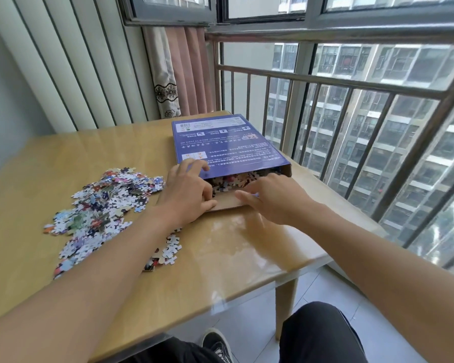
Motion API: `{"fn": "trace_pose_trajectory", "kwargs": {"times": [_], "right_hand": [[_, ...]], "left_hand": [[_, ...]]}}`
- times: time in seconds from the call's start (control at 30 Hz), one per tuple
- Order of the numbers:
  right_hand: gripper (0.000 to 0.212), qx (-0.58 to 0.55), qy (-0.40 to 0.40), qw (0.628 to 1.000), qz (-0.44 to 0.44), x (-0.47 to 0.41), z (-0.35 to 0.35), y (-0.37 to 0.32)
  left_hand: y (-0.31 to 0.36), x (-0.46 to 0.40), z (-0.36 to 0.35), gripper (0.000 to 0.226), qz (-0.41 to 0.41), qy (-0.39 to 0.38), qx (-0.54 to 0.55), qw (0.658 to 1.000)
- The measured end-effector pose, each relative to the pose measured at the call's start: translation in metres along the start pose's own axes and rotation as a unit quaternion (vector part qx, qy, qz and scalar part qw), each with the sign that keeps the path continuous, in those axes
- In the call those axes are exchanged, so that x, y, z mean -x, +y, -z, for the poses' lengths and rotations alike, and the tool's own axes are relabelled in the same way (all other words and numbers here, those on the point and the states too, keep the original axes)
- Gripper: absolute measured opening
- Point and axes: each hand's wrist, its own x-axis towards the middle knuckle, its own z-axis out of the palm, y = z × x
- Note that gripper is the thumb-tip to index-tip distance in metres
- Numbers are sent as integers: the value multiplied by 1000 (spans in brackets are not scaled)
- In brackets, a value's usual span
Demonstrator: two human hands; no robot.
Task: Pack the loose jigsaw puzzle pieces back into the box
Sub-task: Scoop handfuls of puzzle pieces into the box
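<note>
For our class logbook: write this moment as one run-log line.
left hand: holding box mouth | right hand: pushing pieces in | pile: left on table

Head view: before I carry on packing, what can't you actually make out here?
- Inside of the box: its purple top panel hides it; how full it is cannot be told.
- Left hand fingertips: tucked at the box mouth, so any pieces held are hidden.
- Right hand: its palm side is hidden.
- Loose puzzle pieces: the left forearm covers some; too small to count.
- Box print: too small to read.
</note>
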Motion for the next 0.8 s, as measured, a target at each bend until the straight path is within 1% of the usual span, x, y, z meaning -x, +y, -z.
{"fn": "trace_pose_trajectory", "kwargs": {"times": [0.07,0.1,0.17,0.2,0.23,0.3,0.37,0.4,0.43,0.47,0.5,0.53,0.6,0.63,0.7,0.8], "right_hand": [[62,-14,-35,999,-11,7,-6,7],[61,-27,-65,997,-1,6,-9,10],[65,-47,-142,989,4,-2,-11,11],[69,-55,-169,984,1,-7,-12,8],[72,-59,-179,982,-5,-12,-13,7],[66,-81,-166,983,-15,-24,-16,4],[49,-106,-110,988,-20,-26,-13,-3],[40,-103,-66,992,-6,-24,-11,-7],[34,-90,-32,995,26,-19,-10,-12],[32,-79,-17,994,71,-13,-11,-16],[35,-76,-27,991,110,-8,-14,-16],[43,-79,-64,987,124,-4,-18,-16],[66,-64,-154,983,81,-7,-25,-9],[73,-54,-178,981,50,-12,-27,-5],[82,-47,-182,982,11,-22,-26,3],[83,-72,-179,981,-21,-32,-19,4]], "left_hand": [[1,-1,1,20,-5,-21,9,1000],[1,-1,1,20,-3,-32,6,999],[1,-3,-2,27,-5,-49,-17,999],[1,-3,-3,31,-4,-57,-32,998],[2,-4,-5,35,-6,-65,-48,997],[3,-6,-8,42,-2,-82,-82,993],[2,-8,-9,46,9,-86,-99,991],[1,-9,-9,47,12,-83,-102,991],[0,-10,-9,49,12,-81,-107,991],[-1,-10,-10,51,11,-81,-112,990],[-1,-10,-11,52,8,-80,-116,990],[-1,-10,-12,52,8,-76,-115,990],[-1,-10,-11,45,6,-64,-106,992],[-1,-10,-9,39,3,-60,-102,993],[-3,-11,-6,38,4,-70,-96,993],[-15,-7,-2,46,29,-96,-91,991]]}}
